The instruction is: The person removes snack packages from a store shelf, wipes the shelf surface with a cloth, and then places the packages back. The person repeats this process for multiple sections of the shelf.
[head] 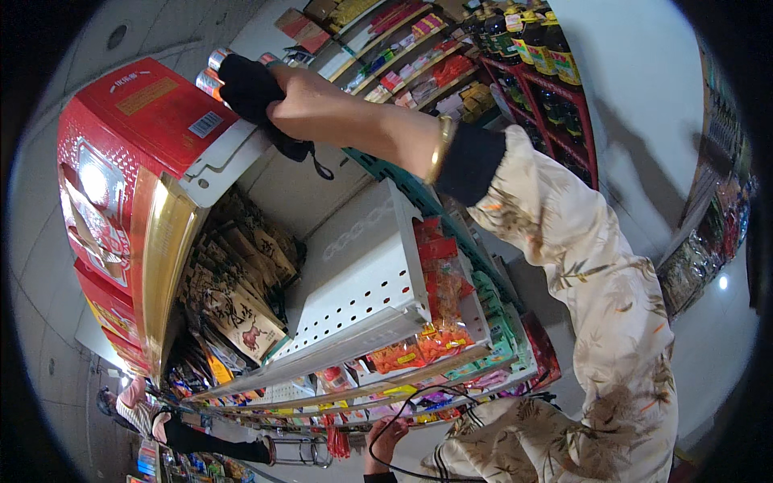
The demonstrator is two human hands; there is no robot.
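Note:
The view is tipped sideways, with the ceiling at the left. My right hand (296, 99) grips a bunched black cloth (250, 87) with a small dangling loop, at the end of the top shelf, beside a red gift box (163, 108). Below that shelf, a perforated white metal shelf (356, 290) holds upright brown snack packets (241, 314). My left hand (386, 438) is low at the picture's bottom, by the lower shelf edge. A black cable (386, 422) passes across it; whether the fingers hold anything cannot be told.
Orange-red snack bags (423, 344) lie on a lower shelf. A person (157, 419) in dark trousers stands farther down the aisle, near a metal-framed stool (302, 451). Other shelves of packets (410, 48) and a red rack with dark bottles (549, 51) are beyond my right arm.

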